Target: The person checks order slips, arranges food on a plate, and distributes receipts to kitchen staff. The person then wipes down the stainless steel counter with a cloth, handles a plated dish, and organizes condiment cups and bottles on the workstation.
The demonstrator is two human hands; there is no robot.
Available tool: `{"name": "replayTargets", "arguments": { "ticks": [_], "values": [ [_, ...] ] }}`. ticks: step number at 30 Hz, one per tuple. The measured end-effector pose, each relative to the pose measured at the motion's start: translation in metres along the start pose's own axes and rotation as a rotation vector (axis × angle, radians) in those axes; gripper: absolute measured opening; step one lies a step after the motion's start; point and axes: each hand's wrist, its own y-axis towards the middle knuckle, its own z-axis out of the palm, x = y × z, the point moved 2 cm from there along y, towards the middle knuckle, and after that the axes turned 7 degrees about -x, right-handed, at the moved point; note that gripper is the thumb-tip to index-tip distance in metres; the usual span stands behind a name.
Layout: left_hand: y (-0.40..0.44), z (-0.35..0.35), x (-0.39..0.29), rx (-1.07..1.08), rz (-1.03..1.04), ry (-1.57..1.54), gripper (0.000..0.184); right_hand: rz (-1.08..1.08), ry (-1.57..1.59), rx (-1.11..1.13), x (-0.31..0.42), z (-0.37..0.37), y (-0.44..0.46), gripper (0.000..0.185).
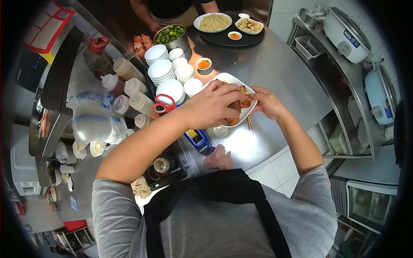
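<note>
A white, squarish plate (pixel 230 78) with browned pieces that look like fried chicken (pixel 246 102) is tilted above the steel counter. My left hand (pixel 221 101) reaches across from the left, its fingers curled over the chicken and covering much of it. On the plate's right edge my right hand (pixel 267 104) is closed, thumb at the rim and the other fingers partly hidden. Below the plate lie a blue and yellow tape dispenser (pixel 199 141), a crumpled pink cloth (pixel 218 158) and brown sticks (pixel 250 122). Red-handled scissors (pixel 164 104) lie beside my left forearm.
Stacked white bowls (pixel 161 69), a sauce dish (pixel 204 64) and a pot of green limes (pixel 171 35) stand behind. A black round tray (pixel 232 39) carries several dishes; another person (pixel 172 10) stands beyond. Squeeze bottles (pixel 142 103) line the left, a rice cooker (pixel 346 34) the right shelf.
</note>
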Motion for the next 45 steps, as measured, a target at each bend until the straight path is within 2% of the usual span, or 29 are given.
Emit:
{"name": "replayTargets", "arguments": {
  "ticks": [2,5,8,10,14,17,20,22,23,24,27,30,35,37,38,39,40,42,43,45],
  "values": [
    [0.001,0.003,0.0,0.063,-0.005,0.017,0.032,0.009,0.012,-0.003,-0.003,-0.001,-0.001,0.032],
    [0.004,-0.008,-0.006,0.023,-0.028,0.081,0.027,0.013,0.038,-0.005,-0.004,-0.002,-0.003,0.031],
    [0.005,0.0,-0.005,-0.09,0.042,0.247,0.019,0.006,0.056,0.011,-0.008,-0.004,-0.001,0.03],
    [0.003,0.008,-0.002,-0.089,0.072,0.341,0.018,-0.004,0.066,0.021,-0.01,-0.007,0.001,0.029],
    [0.004,0.009,0.007,0.004,0.042,0.391,0.025,-0.012,0.086,-0.008,-0.013,-0.013,0.005,0.027],
    [0.012,0.002,0.004,-0.112,-0.055,0.374,0.035,0.007,0.106,-0.075,-0.013,-0.022,0.007,0.027],
    [0.028,-0.035,-0.034,-0.156,-0.149,0.09,0.045,-0.006,0.135,-0.18,-0.021,-0.043,0.028,0.026],
    [0.034,-0.067,-0.069,-0.093,0.003,-0.126,0.039,-0.041,0.154,-0.268,-0.033,-0.063,0.051,0.025],
    [0.034,-0.082,-0.087,-0.251,0.021,-0.239,0.029,-0.076,0.163,-0.316,-0.036,-0.072,0.066,0.025],
    [0.03,-0.093,-0.099,-0.309,0.065,-0.315,0.028,-0.112,0.173,-0.361,-0.039,-0.079,0.08,0.025],
    [0.014,-0.116,-0.121,-0.366,0.136,-0.405,0.026,-0.19,0.203,-0.525,-0.045,-0.096,0.125,0.03],
    [-0.001,-0.132,-0.124,-0.39,0.125,-0.342,0.024,-0.252,0.249,-0.687,-0.046,-0.108,0.161,0.03],
    [-0.029,-0.174,-0.122,-0.469,0.032,-0.056,0.02,-0.299,0.289,-0.706,-0.058,-0.14,0.205,0.029],
    [-0.041,-0.191,-0.129,-0.513,-0.004,0.108,0.018,-0.322,0.347,-0.673,-0.065,-0.151,0.209,0.032],
    [-0.047,-0.201,-0.134,-0.542,-0.019,0.201,0.017,-0.298,0.332,-0.581,-0.065,-0.16,0.213,0.034],
    [-0.054,-0.211,-0.141,-0.566,-0.034,0.293,0.017,-0.225,0.227,-0.613,-0.07,-0.183,0.226,0.037],
    [-0.061,-0.22,-0.148,-0.595,-0.044,0.386,0.016,-0.282,-0.156,-0.694,-0.082,-0.224,0.256,0.043],
    [-0.074,-0.237,-0.164,-0.658,-0.051,0.559,0.015,-0.39,-0.941,-1.214,-0.047,-0.229,0.244,0.059],
    [-0.081,-0.244,-0.171,-0.692,-0.048,0.638,0.014,-0.606,-0.737,-1.211,-0.014,-0.206,0.217,0.054],
    [-0.095,-0.256,-0.185,-0.766,-0.036,0.778,0.013,-0.958,-0.879,-1.349,0.049,-0.158,0.179,0.043]
  ]
}}
